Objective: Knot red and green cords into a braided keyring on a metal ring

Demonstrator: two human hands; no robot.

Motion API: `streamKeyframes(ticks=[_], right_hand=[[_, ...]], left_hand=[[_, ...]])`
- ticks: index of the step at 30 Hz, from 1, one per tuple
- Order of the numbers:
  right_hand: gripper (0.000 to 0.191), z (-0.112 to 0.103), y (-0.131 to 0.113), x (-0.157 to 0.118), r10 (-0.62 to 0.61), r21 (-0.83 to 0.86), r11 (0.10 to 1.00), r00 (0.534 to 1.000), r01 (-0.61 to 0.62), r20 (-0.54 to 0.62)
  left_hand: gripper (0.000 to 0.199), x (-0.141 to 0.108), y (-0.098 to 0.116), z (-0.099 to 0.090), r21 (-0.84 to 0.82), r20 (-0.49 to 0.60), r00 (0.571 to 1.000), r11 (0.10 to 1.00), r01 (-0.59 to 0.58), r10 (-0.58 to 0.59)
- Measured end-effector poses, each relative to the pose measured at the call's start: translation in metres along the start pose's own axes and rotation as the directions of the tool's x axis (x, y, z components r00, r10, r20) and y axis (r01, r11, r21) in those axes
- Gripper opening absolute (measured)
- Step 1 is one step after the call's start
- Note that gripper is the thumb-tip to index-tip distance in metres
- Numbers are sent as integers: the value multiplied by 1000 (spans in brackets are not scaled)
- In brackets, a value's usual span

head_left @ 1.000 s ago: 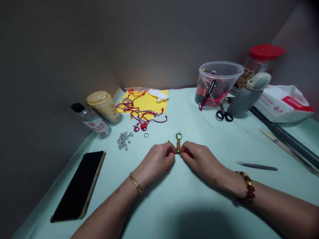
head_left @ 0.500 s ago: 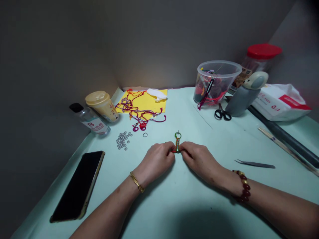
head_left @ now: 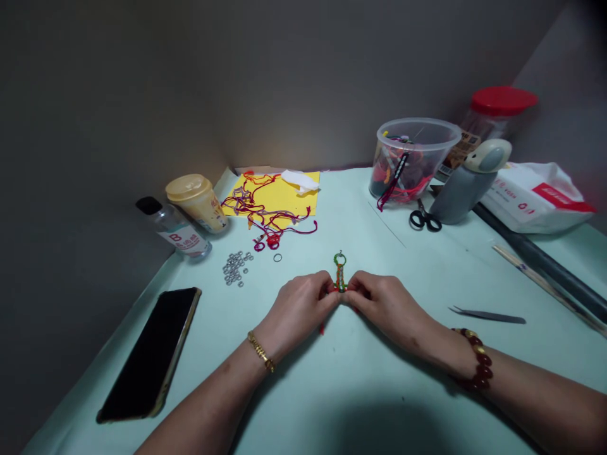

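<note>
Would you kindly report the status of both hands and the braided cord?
Left hand, right hand: pinched at near end of braided cord. Green ring at far end. Tweezers apart, right of both hands.

Everything ranged around the braid (head_left: pixel 340 275)

Touching it at its near end are the left hand (head_left: pixel 306 298) and right hand (head_left: pixel 382 302), one per side. To its left lie a loose ring (head_left: pixel 277 261), then beads (head_left: pixel 233 268); left and before it, a phone (head_left: pixel 150 354). Behind-left of it are a bottle (head_left: pixel 183 237), a cup (head_left: pixel 202 205), and tangled cords (head_left: pixel 270 218) partly on a sheet (head_left: pixel 291 201). Behind-right of it are a tub (head_left: pixel 441 158) with cords inside, scissors (head_left: pixel 425 220), a flask (head_left: pixel 455 196), a jar (head_left: pixel 505 101) and a packet (head_left: pixel 531 202). Well to its right lie tweezers (head_left: pixel 488 315), sticks (head_left: pixel 545 287) and a rod (head_left: pixel 545 259)
</note>
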State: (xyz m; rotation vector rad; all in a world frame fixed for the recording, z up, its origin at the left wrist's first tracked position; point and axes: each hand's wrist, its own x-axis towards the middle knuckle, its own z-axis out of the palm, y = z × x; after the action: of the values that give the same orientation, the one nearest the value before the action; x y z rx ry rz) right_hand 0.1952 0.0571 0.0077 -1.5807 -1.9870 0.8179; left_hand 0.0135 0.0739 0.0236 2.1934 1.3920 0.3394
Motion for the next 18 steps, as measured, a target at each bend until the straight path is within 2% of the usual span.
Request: streamKeyframes(ticks=[5, 12, 18], right_hand=[[20, 1, 1, 4, 4, 40, 999, 1000, -5, 22], [16, 4, 4, 4, -7, -10, 1000, 1000, 7, -2], [12, 2, -1, 3, -14, -64, 998, 1000, 15, 18]], left_hand=[[15, 3, 0, 3, 1, -21, 999, 999, -49, 49], [15, 2, 0, 8, -99, -20, 1000, 995, -1, -1], [14, 3, 1, 10, -57, -18, 1000, 998, 8, -9]])
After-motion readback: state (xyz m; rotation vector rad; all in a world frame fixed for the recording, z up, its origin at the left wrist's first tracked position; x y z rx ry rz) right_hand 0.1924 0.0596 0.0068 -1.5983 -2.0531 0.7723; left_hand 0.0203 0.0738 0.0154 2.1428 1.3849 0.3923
